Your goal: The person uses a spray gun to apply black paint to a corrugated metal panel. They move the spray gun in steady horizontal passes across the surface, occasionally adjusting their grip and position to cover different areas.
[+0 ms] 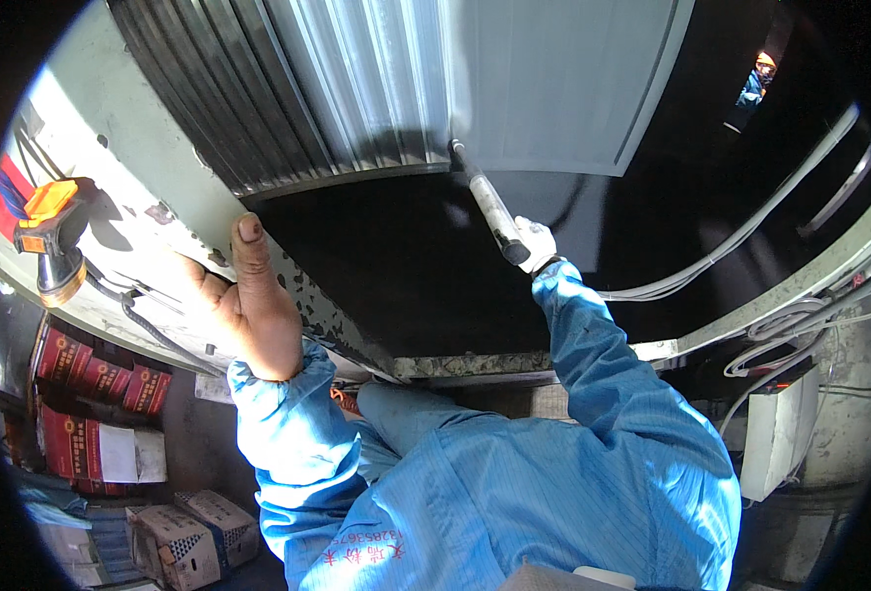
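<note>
Right hand: gripping wand, I'm aiming at the panels' lower edges.
Left hand: open, seemingly bracing on frame.

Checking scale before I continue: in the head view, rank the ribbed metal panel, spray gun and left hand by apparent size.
1. Ribbed metal panel, by far, though cut off at the top.
2. Left hand, broad.
3. Spray gun, slim.
</note>
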A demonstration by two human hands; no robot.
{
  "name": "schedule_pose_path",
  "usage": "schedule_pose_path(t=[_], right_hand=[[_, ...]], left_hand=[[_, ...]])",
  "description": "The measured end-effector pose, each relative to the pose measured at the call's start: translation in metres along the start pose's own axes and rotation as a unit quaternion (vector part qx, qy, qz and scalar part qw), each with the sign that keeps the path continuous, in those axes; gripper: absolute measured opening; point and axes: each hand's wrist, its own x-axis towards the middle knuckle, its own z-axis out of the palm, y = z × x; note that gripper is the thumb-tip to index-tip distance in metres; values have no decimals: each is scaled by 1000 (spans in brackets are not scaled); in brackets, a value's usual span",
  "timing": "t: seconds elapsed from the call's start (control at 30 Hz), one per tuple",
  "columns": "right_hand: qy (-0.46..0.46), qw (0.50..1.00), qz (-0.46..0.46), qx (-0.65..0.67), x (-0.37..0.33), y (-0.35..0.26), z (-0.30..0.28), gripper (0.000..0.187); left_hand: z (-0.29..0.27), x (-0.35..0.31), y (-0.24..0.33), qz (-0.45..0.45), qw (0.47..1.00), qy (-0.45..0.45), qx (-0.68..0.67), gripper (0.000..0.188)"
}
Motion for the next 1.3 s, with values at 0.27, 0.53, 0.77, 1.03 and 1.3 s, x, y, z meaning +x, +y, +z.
schedule_pose_path(t=[0.27,0.53,0.77,1.03,1.3], right_hand=[[34,999,21,10,-3,-18,-29,24],[50,998,14,-32,10,-8,-39,34],[116,993,-8,-2,18,-8,-58,29],[150,989,-18,-8,29,-23,-82,28],[168,982,-48,-73,43,-47,-119,19]], left_hand=[[1,2,-3,55,998,-20,-26,33],[0,4,3,75,996,-46,8,24],[5,4,3,82,996,-23,29,23],[5,5,3,95,995,-19,37,24],[2,5,3,75,995,-22,54,27]])
